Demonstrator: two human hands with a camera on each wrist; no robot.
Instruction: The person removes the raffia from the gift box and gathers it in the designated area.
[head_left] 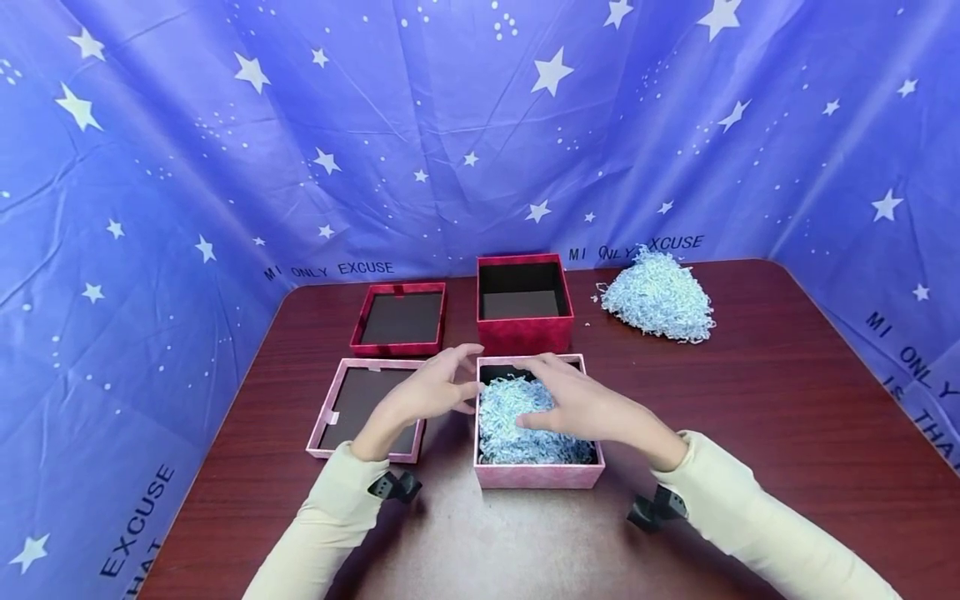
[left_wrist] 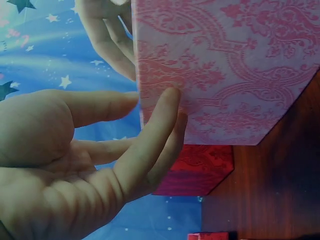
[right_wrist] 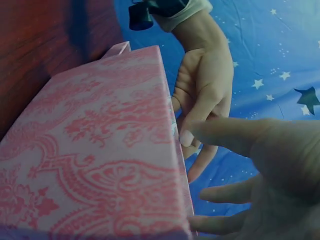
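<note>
A pink patterned box (head_left: 538,477) stands near the middle of the table with light-blue shredded paper (head_left: 506,442) heaped inside. At the box's left side is my left hand (head_left: 435,387), its thumb tip by the rim and its fingers loosely bent along the outside of the wall. Whether these fingers touch the wall, the left wrist view does not make plain. Over the box's right part hovers my right hand (head_left: 581,404), fingers and thumb spread apart above the paper and holding nothing. It hides part of the paper and the right rim.
A pink lid (head_left: 321,452), inner side up, lies left of the box. Behind stand a red box (head_left: 525,336) with a dark inside and a red lid (head_left: 397,350). A pile of shredded paper (head_left: 660,300) sits at the back right. Starry blue cloth (head_left: 450,125) surrounds the table.
</note>
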